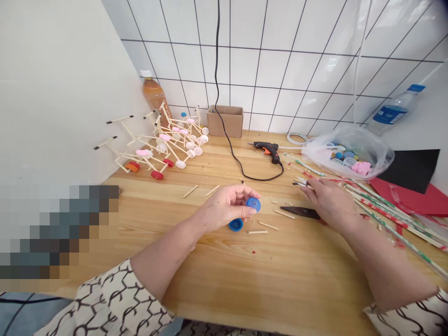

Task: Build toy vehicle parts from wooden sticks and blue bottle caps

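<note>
My left hand (236, 205) is closed on a blue bottle cap (253, 205), pinched between thumb and fingers with its flat top showing a small mark or hole at the centre. Just below lies a second blue bottle cap (236, 225), hollow side up on the table. On the right, my right hand (327, 200) has its fingers closed at a small pointed metal tool (300, 182); its exact kind is unclear. Under that hand, dark-bladed scissors (300, 212) lie on the wood, their handles partly covered. Short wooden sticks (258, 232) are scattered between the hands.
Stick frames with cap wheels (168, 144) stand at the back left by a tea bottle (156, 95). A glue gun (266, 150) with its black cord lies behind the hands, near a cardboard box (226, 121). A bag of caps (350, 151) and wrapped sticks (395, 212) occupy the right.
</note>
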Demonstrator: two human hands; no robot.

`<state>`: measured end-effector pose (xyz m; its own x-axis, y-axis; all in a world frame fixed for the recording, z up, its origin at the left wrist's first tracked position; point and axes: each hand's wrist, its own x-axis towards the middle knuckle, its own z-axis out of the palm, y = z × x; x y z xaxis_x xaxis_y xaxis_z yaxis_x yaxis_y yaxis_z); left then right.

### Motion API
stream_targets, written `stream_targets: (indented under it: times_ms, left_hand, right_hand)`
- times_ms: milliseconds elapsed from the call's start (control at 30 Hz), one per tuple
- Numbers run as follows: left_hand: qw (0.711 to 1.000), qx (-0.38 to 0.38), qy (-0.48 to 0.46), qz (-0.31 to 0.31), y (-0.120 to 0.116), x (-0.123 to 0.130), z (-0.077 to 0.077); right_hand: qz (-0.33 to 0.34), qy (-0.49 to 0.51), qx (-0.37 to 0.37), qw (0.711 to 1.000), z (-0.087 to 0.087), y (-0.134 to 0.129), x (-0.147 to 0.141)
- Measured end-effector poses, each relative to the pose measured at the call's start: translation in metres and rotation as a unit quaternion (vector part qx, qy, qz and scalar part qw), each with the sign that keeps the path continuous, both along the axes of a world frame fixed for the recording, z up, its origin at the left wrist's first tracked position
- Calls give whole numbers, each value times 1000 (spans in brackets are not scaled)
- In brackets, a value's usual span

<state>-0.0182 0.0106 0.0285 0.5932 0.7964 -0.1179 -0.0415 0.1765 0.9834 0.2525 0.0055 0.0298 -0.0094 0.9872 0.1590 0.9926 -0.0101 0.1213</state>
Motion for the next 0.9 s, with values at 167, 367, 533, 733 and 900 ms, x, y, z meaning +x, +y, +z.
stream_targets:
  times_ms: [167, 367, 533, 733, 900]
  left_hand:
    - [1000, 9, 8, -12, 2, -2, 1]
    - [999, 38, 26, -27, 0, 1, -4]
    - [990, 121, 66, 2, -10, 6, -1]
    - [957, 269, 110, -7, -17, 9, 0]
    - [920, 349, 178, -8, -18, 11, -3]
  right_hand:
    - [-3, -60, -34, 998, -10, 22, 15]
    - [64, 30, 100, 992, -4, 8, -10]
    - [183, 409, -60, 892, 9, -26, -66]
    - [187, 496, -98, 842, 1, -42, -96]
    - [170, 504, -99, 841, -3, -42, -101]
